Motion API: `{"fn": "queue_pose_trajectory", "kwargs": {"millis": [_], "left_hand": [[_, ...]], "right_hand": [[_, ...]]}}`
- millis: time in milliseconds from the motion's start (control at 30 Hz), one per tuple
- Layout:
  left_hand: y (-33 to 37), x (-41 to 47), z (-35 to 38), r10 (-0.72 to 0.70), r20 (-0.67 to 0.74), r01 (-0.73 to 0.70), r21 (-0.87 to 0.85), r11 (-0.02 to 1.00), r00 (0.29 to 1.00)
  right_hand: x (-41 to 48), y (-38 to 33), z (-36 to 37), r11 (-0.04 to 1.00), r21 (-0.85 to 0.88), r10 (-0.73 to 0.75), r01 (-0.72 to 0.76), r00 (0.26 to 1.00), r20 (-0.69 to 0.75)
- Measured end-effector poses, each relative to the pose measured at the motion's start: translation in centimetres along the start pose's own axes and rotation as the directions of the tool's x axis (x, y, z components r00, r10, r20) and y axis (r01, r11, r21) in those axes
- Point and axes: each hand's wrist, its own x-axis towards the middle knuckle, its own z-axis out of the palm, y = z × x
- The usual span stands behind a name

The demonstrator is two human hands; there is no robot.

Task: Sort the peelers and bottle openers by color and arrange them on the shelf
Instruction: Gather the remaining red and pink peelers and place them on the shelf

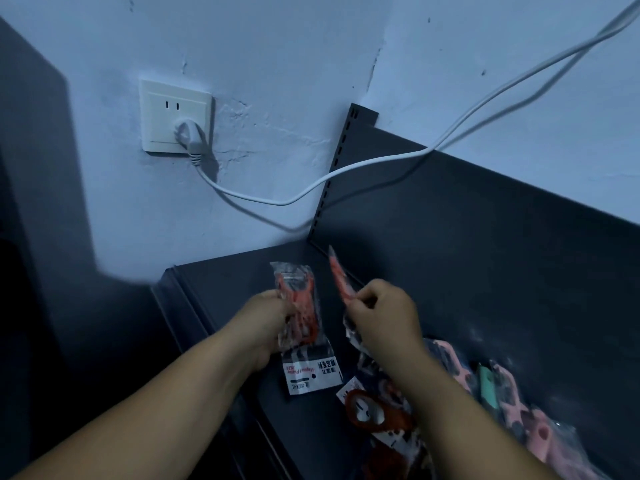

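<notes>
The left hand (268, 318) is gripping a bagged red peeler (299, 306) by its left edge, fingers closed around the packet. The right hand (381, 315) is pinching a second red packet (341, 284) between thumb and fingertips, closed on its lower end. Both packets are being held just above the dark shelf (450, 254), near its left rear corner, with the hands near each other and the two packets nearly side by side.

The left packet's long axis is running away from the person, label card toward the body and the peeler head pointing to the back wall. The right packet is tilting up and leftward, edge-on, tip aimed at the slotted upright (332, 174). Matching them likely calls for laying the right one parallel to the left.

The unsorted pile is lying to the right and nearer the body: a red bottle opener (372, 412), pink pieces (519, 407) and a teal piece (488, 389). The right hand is nearer to it.
</notes>
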Motion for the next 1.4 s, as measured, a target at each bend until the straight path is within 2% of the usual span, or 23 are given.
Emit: {"fn": "queue_pose_trajectory", "kwargs": {"millis": [200, 300, 367, 433, 500, 567, 633, 733, 833, 933, 1100, 1200, 1300, 1400], "left_hand": [[0.0, 0.0, 0.7, -0.044, 0.062, 0.055, -0.19, 0.98, 0.997], [-0.2, -0.1, 0.7, 0.013, 0.056, -0.003, -0.168, 0.986, 0.998], [-0.5, -0.1, 0.6, 0.051, 0.025, -0.047, -0.144, 0.988, 0.998], [-0.6, -0.2, 0.6, 0.066, 0.036, -0.061, -0.123, 0.991, 0.997], [-0.6, -0.3, 0.6, 0.065, 0.054, -0.059, -0.092, 0.994, 0.996], [-0.6, -0.5, 0.5, 0.055, 0.073, -0.05, -0.073, 0.996, 0.996], [-0.5, -0.5, 0.4, 0.046, 0.085, -0.04, -0.069, 0.997, 0.995], [-0.4, -0.5, 0.5, 0.046, 0.085, -0.04, -0.069, 0.997, 0.995], [-0.5, -0.6, 0.6, 0.045, 0.083, -0.041, -0.056, 0.998, 0.996], [-0.4, -0.7, 0.6, 0.045, 0.081, -0.042, -0.033, 0.999, 0.996], [-0.2, -0.9, 0.8, 0.045, 0.07, -0.044, -0.017, 0.999, 0.997], [-0.1, -1.2, 1.3, 0.06, 0.076, -0.059, -0.019, 0.998, 0.995], [0.3, -2.0, 2.1, 0.055, 0.139, -0.044, -0.083, 0.996, 0.989], [0.7, -2.9, 2.7, 0.027, 0.222, 0.002, -0.13, 0.992, 0.975]], "right_hand": [[-2.4, -1.5, 3.3, 0.939, -0.18, -0.279, 0.294, 0.955, 0.105], [-2.7, -0.5, 4.0, 0.913, -0.108, -0.376, 0.394, 0.914, 0.153], [-2.3, -0.1, 3.4, 0.945, 0.028, -0.327, 0.326, 0.932, 0.157], [-1.2, 0.5, 2.6, 0.975, 0.049, -0.219, 0.216, 0.973, 0.077], [0.0, 1.3, 1.6, 0.984, -0.154, -0.09, 0.093, 0.996, 0.028], [0.4, 1.9, 0.8, 0.919, -0.393, 0.081, -0.021, 0.987, 0.137], [0.3, 2.3, 0.7, 0.892, -0.448, 0.188, -0.064, 0.953, 0.238], [0.1, 2.3, 1.2, 0.914, -0.403, 0.158, -0.052, 0.959, 0.235], [-0.1, 2.4, 1.6, 0.892, -0.452, 0.11, -0.01, 0.975, 0.195], [-0.2, 2.7, 1.3, 0.942, -0.335, 0.101, -0.038, 0.98, 0.173], [0.0, 1.8, -0.6, 0.998, 0.047, 0.053, -0.051, 0.998, -0.037], [-0.8, 0.4, -0.4, 0.976, 0.216, 0.005, -0.001, 1.0, -0.017], [-1.8, -0.3, 0.4, 0.976, 0.216, -0.037, 0.031, 0.999, 0.024], [-2.5, -0.3, 0.6, 0.982, 0.172, -0.072, 0.072, 0.997, -0.007]]}}
